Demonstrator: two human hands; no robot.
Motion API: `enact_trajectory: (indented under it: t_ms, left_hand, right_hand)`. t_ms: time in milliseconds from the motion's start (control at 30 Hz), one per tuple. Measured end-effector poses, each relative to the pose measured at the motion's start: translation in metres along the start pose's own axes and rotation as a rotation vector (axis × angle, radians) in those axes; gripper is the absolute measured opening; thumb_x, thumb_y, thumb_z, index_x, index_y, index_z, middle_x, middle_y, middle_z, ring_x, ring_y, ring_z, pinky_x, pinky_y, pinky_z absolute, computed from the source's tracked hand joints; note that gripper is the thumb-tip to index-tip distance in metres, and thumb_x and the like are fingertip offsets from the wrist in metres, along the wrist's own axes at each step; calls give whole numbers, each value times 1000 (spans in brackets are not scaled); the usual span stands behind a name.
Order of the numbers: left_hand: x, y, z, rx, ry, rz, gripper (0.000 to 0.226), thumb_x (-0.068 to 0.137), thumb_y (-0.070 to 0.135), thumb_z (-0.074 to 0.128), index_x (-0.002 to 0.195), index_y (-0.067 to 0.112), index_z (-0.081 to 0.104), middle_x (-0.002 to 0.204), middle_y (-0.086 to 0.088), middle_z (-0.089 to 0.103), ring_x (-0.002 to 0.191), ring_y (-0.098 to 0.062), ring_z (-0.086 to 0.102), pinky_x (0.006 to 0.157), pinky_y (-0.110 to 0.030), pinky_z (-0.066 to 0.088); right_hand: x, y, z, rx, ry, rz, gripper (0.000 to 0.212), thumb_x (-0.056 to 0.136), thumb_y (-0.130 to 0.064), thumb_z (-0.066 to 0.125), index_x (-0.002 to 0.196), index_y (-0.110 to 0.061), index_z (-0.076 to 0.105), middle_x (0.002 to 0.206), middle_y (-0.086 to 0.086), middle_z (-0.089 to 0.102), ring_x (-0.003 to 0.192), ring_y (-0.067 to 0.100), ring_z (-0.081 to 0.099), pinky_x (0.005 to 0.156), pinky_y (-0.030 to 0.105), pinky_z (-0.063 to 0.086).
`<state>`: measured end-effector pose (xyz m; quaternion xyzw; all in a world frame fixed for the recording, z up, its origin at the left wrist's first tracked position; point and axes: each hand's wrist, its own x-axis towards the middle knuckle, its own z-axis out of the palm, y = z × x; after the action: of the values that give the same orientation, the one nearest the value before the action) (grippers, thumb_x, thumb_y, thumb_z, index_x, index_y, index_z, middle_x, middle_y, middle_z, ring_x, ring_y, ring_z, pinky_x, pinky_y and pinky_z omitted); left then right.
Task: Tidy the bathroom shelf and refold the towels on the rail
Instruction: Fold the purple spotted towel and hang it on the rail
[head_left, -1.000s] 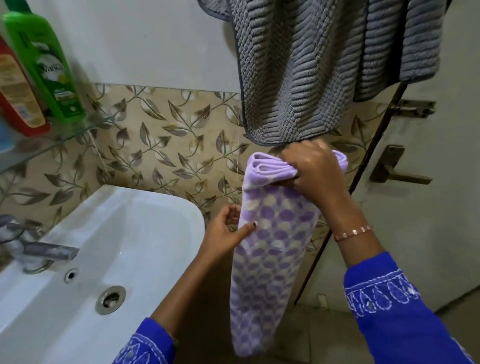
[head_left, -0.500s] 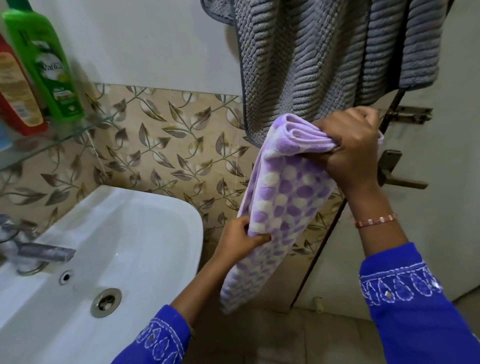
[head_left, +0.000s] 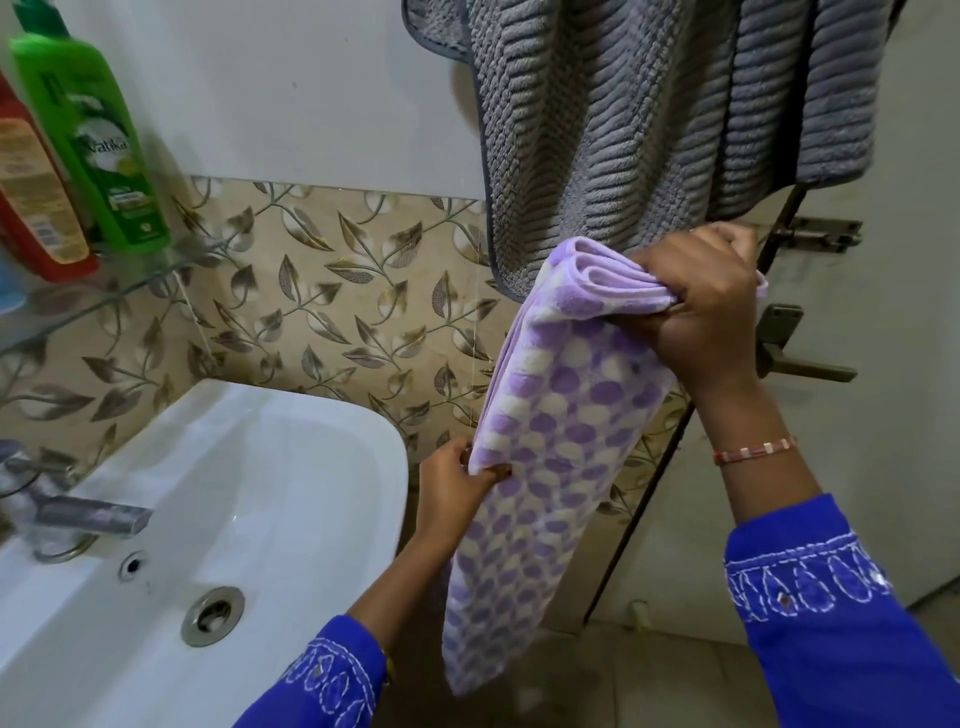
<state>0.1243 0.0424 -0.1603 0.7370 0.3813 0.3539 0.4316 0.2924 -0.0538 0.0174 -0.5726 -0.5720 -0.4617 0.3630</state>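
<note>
Both hands grip the purple towel (head_left: 550, 441) — right hand (head_left: 701, 306), left hand (head_left: 457, 483); green bottle (head_left: 88, 140) reads "Vatika".

We can read only one word here: "Vatika", in pale letters across the front of the green bottle (head_left: 91, 140) standing on the glass shelf (head_left: 104, 296). Below that name the same bottle carries a few more lines of small print, but we cannot make them out. Beside it, the red bottle (head_left: 36, 202) has a tan label with a block of fine print and what looks to us like a barcode near its foot, all too small and blurred to read.
</note>
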Motion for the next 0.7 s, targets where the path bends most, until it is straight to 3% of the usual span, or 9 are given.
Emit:
enact_trajectory:
  t_ms: [67, 133, 267, 367, 467, 533, 600, 700]
  left_hand:
    - [-7, 4, 0, 6, 75, 27, 22, 75, 29, 73, 87, 12, 68, 73, 8, 65, 63, 0, 58, 53, -5, 42]
    - [-10, 6, -1, 105, 108, 50, 26, 75, 39, 71, 80, 14, 68, 68, 7, 64, 58, -5, 56, 51, -14, 40]
    - [10, 1, -11, 403, 100, 90, 43, 67, 52, 72, 79, 11, 70, 79, -5, 55, 76, -19, 48, 60, -29, 37]
    - [25, -3, -17, 240, -64, 68, 51, 66, 43, 76, 103, 10, 60, 96, -7, 65, 90, -24, 60, 73, -37, 48]
    - [35, -2, -22, 84, -234, 11, 102, 59, 46, 77, 141, 17, 25, 115, 2, 61, 104, -16, 60, 86, -34, 50]
    - [45, -1, -28, 49, -357, 59, 117, 52, 47, 78, 147, 19, 14, 128, 5, 54, 114, -11, 56, 93, -32, 48]
    - [53, 5, -32, 42, -503, 82, 104, 54, 38, 81, 142, 19, 28, 132, 3, 53, 119, -13, 53, 96, -31, 47]
    - [56, 15, -32, 8, -575, -7, 63, 67, 16, 80, 124, 13, 52, 118, -3, 62, 108, -19, 61, 93, -34, 51]
  right_hand:
    - [-2, 3, 1, -34, 3, 29, 49, 85, -51, 50, 60, -8, 53, 56, 10, 51, 57, 27, 49, 70, 34, 30]
    - [-3, 4, 1, -62, 7, 57, 47, 83, -51, 53, 62, -8, 54, 58, 10, 52, 58, 26, 49, 71, 34, 30]
    - [-3, 2, 3, -80, 12, 87, 43, 82, -48, 57, 64, -9, 56, 59, 10, 54, 58, 25, 49, 71, 34, 29]
    - [0, -2, 8, -82, 12, 75, 28, 78, -29, 71, 63, -11, 56, 57, 8, 52, 58, 26, 48, 69, 32, 29]
    - [9, -7, 8, -43, 9, 53, 25, 77, -22, 73, 63, -11, 56, 56, 8, 52, 57, 26, 48, 68, 32, 29]
    - [15, -13, 6, -19, 40, 5, 29, 80, -29, 69, 63, -11, 55, 57, 7, 51, 58, 25, 47, 69, 32, 28]
    - [21, -19, 3, 17, 58, -42, 36, 83, -39, 61, 63, -10, 55, 58, 8, 52, 59, 24, 47, 70, 32, 28]
    - [31, -26, -1, 39, 68, -97, 56, 87, -58, 36, 65, -10, 56, 60, 8, 54, 60, 25, 49, 72, 33, 29]
